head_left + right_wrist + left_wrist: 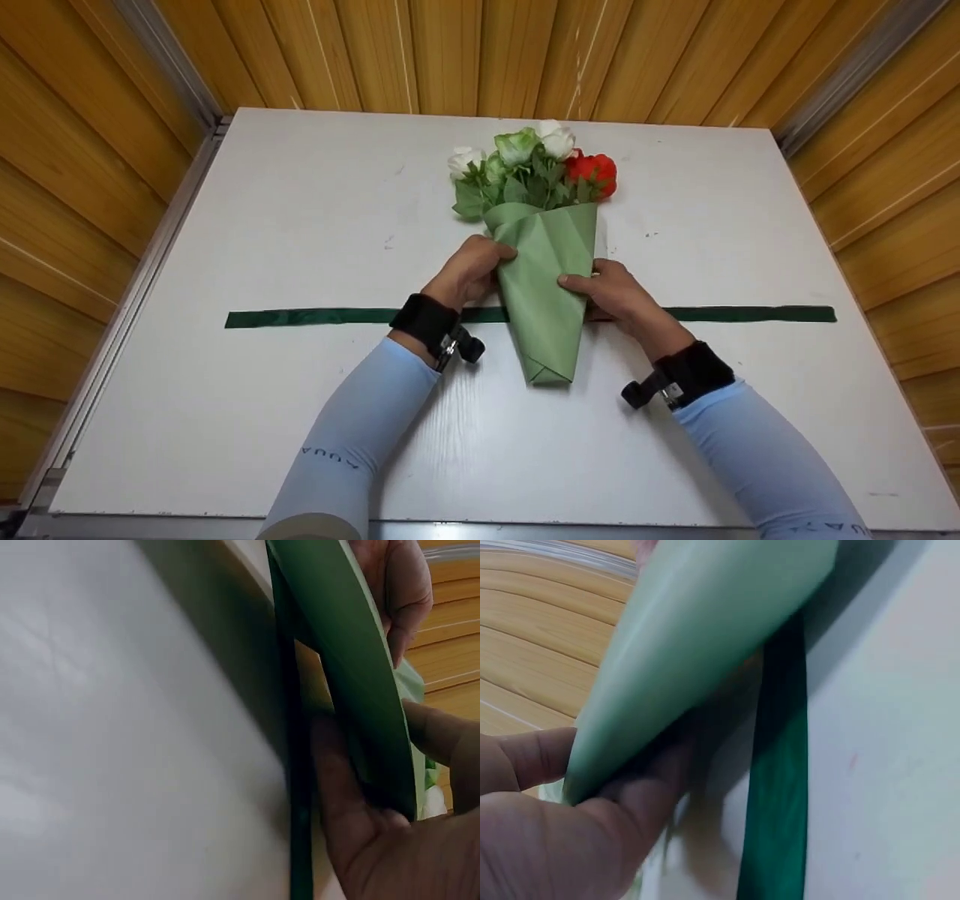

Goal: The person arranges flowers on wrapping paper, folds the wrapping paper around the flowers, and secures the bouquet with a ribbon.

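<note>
A bouquet wrapped in green paper [546, 292] lies over the middle of the white table, its narrow folded end toward me. Out of the wide end come white roses [556, 139], a pale green rose [517, 147], a red flower [598, 174] and green leaves [471, 199]. My left hand [478, 266] grips the wrap's left side, thumb on top and fingers underneath, as the left wrist view shows. On the other side my right hand [616, 291] pinches the wrap's right edge, its thumb over the paper and its fingers beneath. The flower stems are hidden inside the paper.
A dark green strip [750, 314] runs across the white table [300, 420] and passes under the bouquet. Wood-patterned panels [442, 56] stand behind the table and at both sides. Metal rails [172, 64] frame the corners.
</note>
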Demonstrator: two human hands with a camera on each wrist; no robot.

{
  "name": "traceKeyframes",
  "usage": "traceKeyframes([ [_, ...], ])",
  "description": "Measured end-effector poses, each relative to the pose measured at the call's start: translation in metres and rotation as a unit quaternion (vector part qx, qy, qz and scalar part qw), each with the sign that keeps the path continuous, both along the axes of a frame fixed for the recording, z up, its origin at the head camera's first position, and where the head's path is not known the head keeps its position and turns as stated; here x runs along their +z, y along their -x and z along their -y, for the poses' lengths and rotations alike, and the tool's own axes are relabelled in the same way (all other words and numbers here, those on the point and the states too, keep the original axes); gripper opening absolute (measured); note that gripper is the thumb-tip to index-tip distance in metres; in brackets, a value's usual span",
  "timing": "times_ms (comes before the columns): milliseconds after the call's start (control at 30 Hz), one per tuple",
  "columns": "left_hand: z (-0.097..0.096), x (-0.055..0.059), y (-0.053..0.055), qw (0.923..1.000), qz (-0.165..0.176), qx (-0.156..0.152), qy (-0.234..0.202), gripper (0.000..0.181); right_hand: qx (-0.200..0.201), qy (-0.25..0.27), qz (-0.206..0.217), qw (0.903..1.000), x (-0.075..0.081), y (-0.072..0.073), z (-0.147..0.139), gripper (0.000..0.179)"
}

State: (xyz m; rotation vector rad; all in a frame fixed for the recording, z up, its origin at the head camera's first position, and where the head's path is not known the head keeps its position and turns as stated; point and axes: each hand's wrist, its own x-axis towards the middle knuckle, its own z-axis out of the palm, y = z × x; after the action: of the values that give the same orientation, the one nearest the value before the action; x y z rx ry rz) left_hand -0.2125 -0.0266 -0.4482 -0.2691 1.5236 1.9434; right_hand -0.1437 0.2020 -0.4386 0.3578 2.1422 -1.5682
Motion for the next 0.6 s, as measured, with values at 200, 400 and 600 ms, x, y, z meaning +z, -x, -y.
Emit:
traceKeyframes([
  [200, -0.0010, 0.0050, -0.0016, 0.9930, -0.059, -0.028, 0.099, 0.068, 0.010, -0.066, -0.026, 0.9975, 0.0015, 0.0011, 0.0004, 0.074],
  [400, -0.0013, 0.0036, -0.0050, 0.9528, -0.160, -0.042, 0.255, 0.108, 0.041, -0.166, -0.068, 0.9830, -0.0028, -0.0003, -0.0002, 0.091],
  [600, 0.0036, 0.0002, -0.0075, 0.9120, -0.244, -0.046, 0.326, 0.095, 0.056, -0.245, -0.094, 0.9635, -0.0036, 0.0020, 0.0004, 0.094],
])
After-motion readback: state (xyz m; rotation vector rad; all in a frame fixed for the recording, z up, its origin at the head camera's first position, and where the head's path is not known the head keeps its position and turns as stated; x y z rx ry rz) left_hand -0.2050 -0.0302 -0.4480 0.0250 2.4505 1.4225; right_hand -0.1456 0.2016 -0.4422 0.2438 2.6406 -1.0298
